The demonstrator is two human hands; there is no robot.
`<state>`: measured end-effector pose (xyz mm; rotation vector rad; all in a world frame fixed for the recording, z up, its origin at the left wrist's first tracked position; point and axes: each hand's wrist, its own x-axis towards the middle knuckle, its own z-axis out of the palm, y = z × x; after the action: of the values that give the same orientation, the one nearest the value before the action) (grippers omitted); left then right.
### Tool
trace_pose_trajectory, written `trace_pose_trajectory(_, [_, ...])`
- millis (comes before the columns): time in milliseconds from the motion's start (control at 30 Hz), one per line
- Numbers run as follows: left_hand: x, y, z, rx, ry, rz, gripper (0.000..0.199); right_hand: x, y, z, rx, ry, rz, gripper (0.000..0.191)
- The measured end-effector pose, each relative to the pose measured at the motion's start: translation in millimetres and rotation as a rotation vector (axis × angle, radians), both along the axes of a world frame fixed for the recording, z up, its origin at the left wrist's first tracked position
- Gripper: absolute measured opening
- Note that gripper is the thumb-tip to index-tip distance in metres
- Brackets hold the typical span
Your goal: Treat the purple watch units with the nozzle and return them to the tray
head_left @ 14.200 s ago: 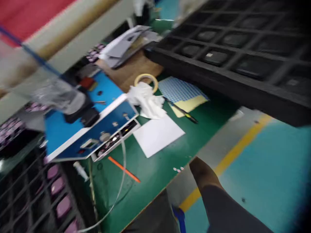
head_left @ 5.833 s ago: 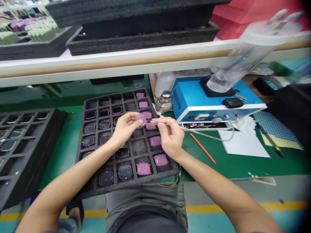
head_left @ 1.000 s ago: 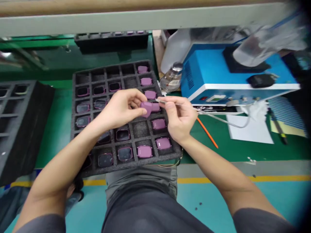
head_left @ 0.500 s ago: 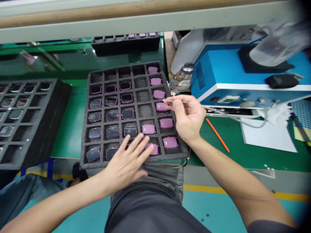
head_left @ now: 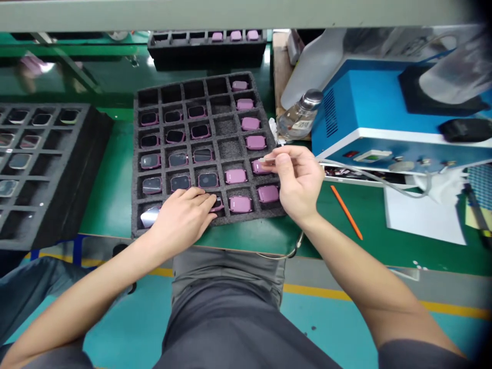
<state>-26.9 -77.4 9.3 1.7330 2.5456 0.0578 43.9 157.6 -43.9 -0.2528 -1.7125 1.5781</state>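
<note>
A black foam tray (head_left: 154, 96) holds smartwatch bodies in its cells, some with dark screens up, others with purple backs up. My left hand (head_left: 182, 215) reaches over its front row, fingers close together, thumb and fingertips at the edge of a dark-screened smartwatch (head_left: 218, 204). The hand covers part of that watch and the cell beside it. At the tray's right side my right hand (head_left: 302, 179) is closed in a pinch around a thin clear tube with a pale tip (head_left: 265, 160). The tip is over a purple watch back (head_left: 258, 167) in the right column.
A blue machine (head_left: 342, 113) stands at right with a grey hose (head_left: 369, 175) at its front. Near it are a glass bottle (head_left: 302, 115), an orange stick (head_left: 346, 211) and white paper (head_left: 423, 218). Another foam tray (head_left: 61, 189) lies left, one more (head_left: 207, 54) behind.
The tray appears farther from me, with green table now showing before it. My left hand has moved left, its spread fingers drawing together at a watch. The right hand's tip is over a nearer watch back.
</note>
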Motion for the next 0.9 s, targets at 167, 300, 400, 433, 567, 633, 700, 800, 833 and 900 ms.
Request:
trace_pose_trajectory(167, [-15,12,20.5,0.069,-0.132,0.059,0.025,1,-1,3.1,0.008,0.033,-0.051,0.025])
trace_pose_trajectory(300, [-34,47,26.0,0.483,-0.463,0.205,0.022,-1,-5,4.6,0.010,0.117,-0.070,0.020])
trace_pose_trajectory(400, [-41,83,14.0,0.649,-0.905,0.301,0.023,-2,-6,2.5,0.036,0.133,-0.107,0.016])
trace_pose_trajectory(433, [-40,93,8.6,0.682,-1.040,0.334,0.025,-2,-6,1.6,0.047,0.129,-0.119,0.016])
trace_pose_trajectory(567, [-33,111,-7.3,0.758,-1.290,0.448,0.034,-3,-4,0.0,0.073,0.096,-0.096,0.015])
trace_pose_trajectory(633, [-30,110,-10.1,0.780,-1.299,0.496,0.032,-2,-4,1.2,0.079,0.091,-0.073,0.014])
trace_pose_trajectory(700, [-28,108,-10.6,0.801,-1.285,0.529,0.031,-1,-4,3.1,0.088,0.094,-0.074,0.014])
trace_pose_trajectory(800, [-28,106,-9.5,0.825,-1.288,0.539,0.032,-1,-4,5.7,0.115,0.081,-0.085,0.013])
trace_pose_trajectory(833, [-28,107,-9.3,0.833,-1.295,0.535,0.033,-1,-4,6.2,0.120,0.073,-0.083,0.014])
trace_pose_trajectory(900, [-28,107,-9.1,0.852,-1.306,0.522,0.034,-1,-4,6.2,0.119,0.063,-0.071,0.014])
